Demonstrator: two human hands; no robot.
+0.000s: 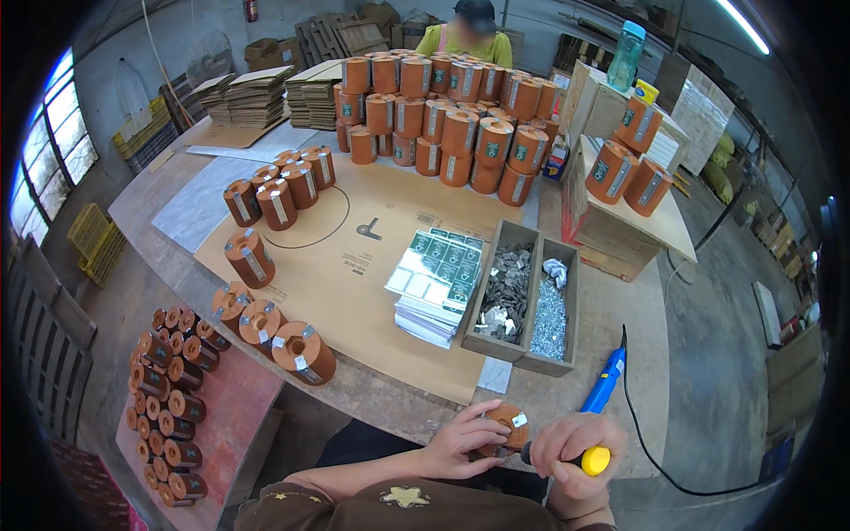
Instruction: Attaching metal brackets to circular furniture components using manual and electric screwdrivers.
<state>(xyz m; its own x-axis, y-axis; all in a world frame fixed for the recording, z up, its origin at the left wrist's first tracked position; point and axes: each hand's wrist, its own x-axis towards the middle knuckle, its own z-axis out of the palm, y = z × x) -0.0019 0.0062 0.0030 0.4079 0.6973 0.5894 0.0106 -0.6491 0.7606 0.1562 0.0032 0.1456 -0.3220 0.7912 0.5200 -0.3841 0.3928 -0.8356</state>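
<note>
My left hand (460, 440) grips a small brown cylinder (508, 428) with a metal clip on its top, at the near table edge. My right hand (571, 447) is closed round a tool with a yellow butt (595, 460), its tip held against the cylinder. Just beyond lies a blue corded hand tool (606, 380) on the table. Three more brown cylinders (303, 350) lie in a row at the near left of a brown cardboard sheet (354, 292).
A two-part wooden tray (497, 347) holds metal clips and small screws; label sheets (436, 281) are stacked beside it. Many labelled cylinders (443, 115) are piled at the back. Another person (466, 35) sits behind them. A low red stand (221, 407) at my left carries several cylinders.
</note>
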